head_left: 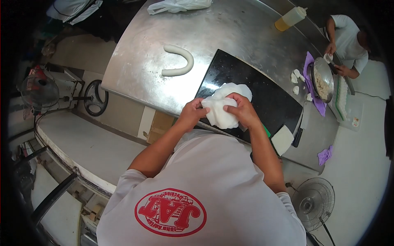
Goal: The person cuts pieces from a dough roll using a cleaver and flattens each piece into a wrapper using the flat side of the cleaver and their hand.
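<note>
Both hands hold several thin, floppy white dough wrappers in front of my body, over the near edge of a black board. My left hand pinches their left side, thumb on top. My right hand grips the right side with thumb and bent fingers. The far edges of the wrappers spread out behind my right fingers. Beyond the board's left side, a U-shaped rope of dough lies on the steel table.
Right of the board lie a black-handled knife and a white square piece. A metal bowl of filling stands on a purple cloth, near a co-worker. A squeeze bottle stands at the back; a fan at right.
</note>
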### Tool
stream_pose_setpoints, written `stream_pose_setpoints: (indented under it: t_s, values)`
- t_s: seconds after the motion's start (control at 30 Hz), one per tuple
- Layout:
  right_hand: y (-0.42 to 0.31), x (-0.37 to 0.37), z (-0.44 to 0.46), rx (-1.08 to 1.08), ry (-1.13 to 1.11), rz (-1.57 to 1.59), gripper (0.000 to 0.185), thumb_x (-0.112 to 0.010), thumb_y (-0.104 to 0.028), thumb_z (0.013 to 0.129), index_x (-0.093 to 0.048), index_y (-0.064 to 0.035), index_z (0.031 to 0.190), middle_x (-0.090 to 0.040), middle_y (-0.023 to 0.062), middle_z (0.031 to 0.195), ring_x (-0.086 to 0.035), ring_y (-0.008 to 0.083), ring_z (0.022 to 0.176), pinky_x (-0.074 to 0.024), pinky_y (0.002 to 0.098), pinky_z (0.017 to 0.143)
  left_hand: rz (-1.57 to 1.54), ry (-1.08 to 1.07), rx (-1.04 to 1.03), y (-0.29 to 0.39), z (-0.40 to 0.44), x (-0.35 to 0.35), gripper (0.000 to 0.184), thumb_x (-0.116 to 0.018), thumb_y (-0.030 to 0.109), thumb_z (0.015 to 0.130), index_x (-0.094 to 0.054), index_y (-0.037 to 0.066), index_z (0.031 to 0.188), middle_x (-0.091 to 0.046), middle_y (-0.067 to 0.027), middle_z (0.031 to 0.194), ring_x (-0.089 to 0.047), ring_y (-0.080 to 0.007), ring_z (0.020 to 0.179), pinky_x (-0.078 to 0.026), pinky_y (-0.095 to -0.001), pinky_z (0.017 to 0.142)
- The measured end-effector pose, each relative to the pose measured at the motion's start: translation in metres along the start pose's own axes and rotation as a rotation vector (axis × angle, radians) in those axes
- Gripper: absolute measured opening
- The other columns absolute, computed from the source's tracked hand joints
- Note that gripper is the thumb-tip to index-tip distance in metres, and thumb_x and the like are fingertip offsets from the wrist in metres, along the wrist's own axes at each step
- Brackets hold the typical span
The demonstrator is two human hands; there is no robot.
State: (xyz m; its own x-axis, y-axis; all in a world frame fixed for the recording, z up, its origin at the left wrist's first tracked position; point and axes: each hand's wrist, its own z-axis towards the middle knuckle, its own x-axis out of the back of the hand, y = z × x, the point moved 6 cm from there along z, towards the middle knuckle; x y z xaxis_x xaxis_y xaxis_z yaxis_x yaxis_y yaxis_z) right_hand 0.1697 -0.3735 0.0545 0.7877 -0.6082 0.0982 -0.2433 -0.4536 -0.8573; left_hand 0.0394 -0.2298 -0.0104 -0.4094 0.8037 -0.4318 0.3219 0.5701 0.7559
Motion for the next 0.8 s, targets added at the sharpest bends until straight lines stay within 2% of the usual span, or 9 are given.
stream_pose_setpoints:
  t_s: [0.23, 0.4, 0.67, 0.8]
  values:
    - [-0.010, -0.002, -0.003, 0.029, 0.008, -0.129, 0.026, -0.075, -0.008, 0.086, -0.067, -0.0019, 0.109, -0.070, 0.0050, 0.098, -0.065, 0.0124, 0.087, -0.0530, 0.0289, 0.080, -0.012, 0.021, -0.012, 0.003, -0.004, 0.001, 0.034, -0.069, 0.009, 0.095, -0.058, 0.000, 0.126, -0.068, -0.0084, 0.114, -0.067, -0.0151, 0.102, -0.057, -0.0314, 0.089]
    - [-0.007, -0.003, -0.003, 0.013, 0.017, -0.042, 0.026, -0.075, -0.008, 0.086, -0.067, -0.0021, 0.109, -0.070, 0.0046, 0.098, -0.065, 0.0122, 0.087, -0.0532, 0.0290, 0.079, 0.133, 0.018, -0.003, 0.002, -0.002, 0.003, 0.042, -0.070, 0.010, 0.095, -0.055, 0.000, 0.133, -0.067, -0.0082, 0.115, -0.065, -0.0153, 0.104, -0.055, -0.0315, 0.092]
    - [0.011, 0.027, -0.001, 0.043, 0.083, 0.088, 0.026, -0.076, -0.006, 0.084, -0.066, -0.0022, 0.109, -0.070, 0.0046, 0.099, -0.065, 0.0127, 0.087, -0.0541, 0.0293, 0.079, -0.004, -0.132, 0.068, 0.006, -0.001, 0.000, 0.045, -0.068, 0.010, 0.097, -0.053, 0.000, 0.139, -0.063, -0.0078, 0.125, -0.063, -0.0154, 0.112, -0.055, -0.0318, 0.097]
    - [0.013, 0.031, 0.000, 0.062, 0.109, 0.147, 0.027, -0.076, -0.006, 0.084, -0.067, -0.0026, 0.109, -0.070, 0.0045, 0.099, -0.066, 0.0132, 0.086, -0.0548, 0.0299, 0.079, -0.028, -0.115, 0.092, 0.006, 0.003, -0.004, 0.047, -0.070, 0.009, 0.096, -0.053, 0.000, 0.139, -0.064, -0.0071, 0.119, -0.064, -0.0145, 0.107, -0.056, -0.0312, 0.095]
